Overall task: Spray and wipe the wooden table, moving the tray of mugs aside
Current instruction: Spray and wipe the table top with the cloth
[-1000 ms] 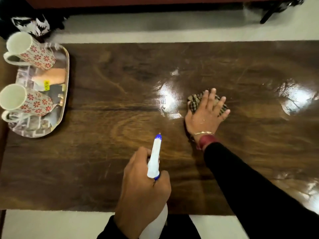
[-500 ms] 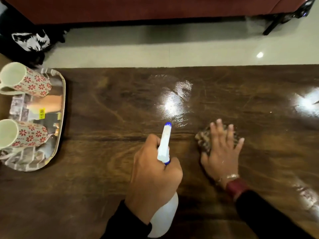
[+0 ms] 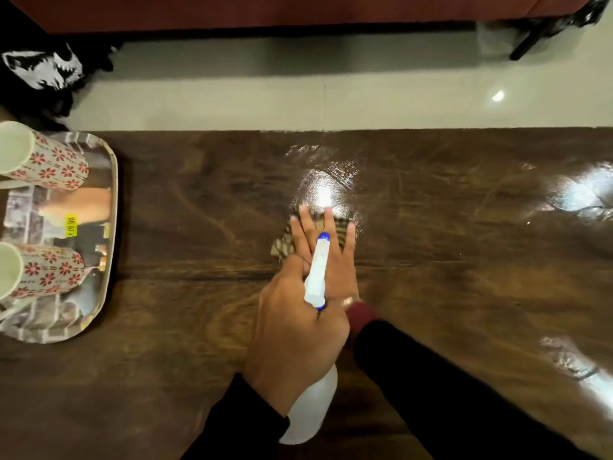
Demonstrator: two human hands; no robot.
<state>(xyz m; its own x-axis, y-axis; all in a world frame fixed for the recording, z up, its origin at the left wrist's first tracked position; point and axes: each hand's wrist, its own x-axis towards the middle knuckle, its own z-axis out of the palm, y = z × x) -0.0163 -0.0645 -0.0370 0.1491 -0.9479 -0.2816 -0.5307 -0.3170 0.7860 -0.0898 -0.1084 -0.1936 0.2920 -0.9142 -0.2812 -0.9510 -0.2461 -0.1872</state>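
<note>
leftward, two mugs [image 3: 49, 167] on the tray [image 3: 113, 194]; left grip [image 3: 295, 330] round spray bottle [image 3: 316, 270], right grip [image 3: 340, 265] flat on cloth [image 3: 282, 249]

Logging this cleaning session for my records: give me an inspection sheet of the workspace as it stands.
Surface: wooden table, glossy, bright sheen beyond the checked cloth.
Job's things: spray bottle, the cloth, tray bearing two floral mugs at the table's left end.
Clutter: nothing seen.
Hands: left hand grips the spray bottle; right hand lies flat on the cloth, fingers straight.
Cables: nothing seen.
Surroundings: pale floor, dark red furniture beyond, black-and-white printed fabric far left.
</note>
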